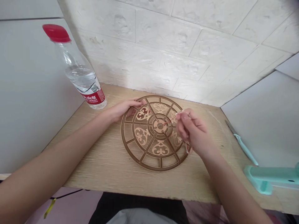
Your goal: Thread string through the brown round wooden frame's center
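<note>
Wooden disc under flat left hand

Water btl L of fretwork disc

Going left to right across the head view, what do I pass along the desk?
Water bottle with red cap → left hand → right hand → knife with mint-green handle → mint-green plastic holder
</note>
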The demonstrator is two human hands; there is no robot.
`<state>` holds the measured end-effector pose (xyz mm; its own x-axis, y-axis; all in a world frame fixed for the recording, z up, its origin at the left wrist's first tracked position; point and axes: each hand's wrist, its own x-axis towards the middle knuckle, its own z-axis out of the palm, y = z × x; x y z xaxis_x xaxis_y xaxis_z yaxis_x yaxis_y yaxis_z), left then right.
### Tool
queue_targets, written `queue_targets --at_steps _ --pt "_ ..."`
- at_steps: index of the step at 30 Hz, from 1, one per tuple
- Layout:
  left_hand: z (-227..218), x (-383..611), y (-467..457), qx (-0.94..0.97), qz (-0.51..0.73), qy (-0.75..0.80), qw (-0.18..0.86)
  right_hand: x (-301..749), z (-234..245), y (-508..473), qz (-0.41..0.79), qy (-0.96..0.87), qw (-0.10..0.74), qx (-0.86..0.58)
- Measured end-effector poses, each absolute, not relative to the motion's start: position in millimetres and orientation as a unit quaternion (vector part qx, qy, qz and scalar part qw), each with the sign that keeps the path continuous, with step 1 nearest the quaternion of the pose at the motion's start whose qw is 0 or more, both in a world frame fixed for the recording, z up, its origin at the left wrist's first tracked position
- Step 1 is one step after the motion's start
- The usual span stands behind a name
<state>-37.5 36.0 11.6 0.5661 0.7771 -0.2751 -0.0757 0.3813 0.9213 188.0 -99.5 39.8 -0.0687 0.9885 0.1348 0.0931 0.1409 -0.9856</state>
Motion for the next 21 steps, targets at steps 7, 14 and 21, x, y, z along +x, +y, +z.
queue_targets --at_steps 7,14,21 --pt "10 -36 35 0.583 0.260 0.426 0.641 192 49 -100 0.347 -0.545 0.575 -0.502" --pt "12 -38 32 0.775 0.191 0.456 0.393 190 39 -96 0.369 -0.533 0.545 -0.532" --pt "6 -38 28 0.849 0.120 0.479 0.187 189 29 -89 0.500 -0.454 0.517 -0.527"
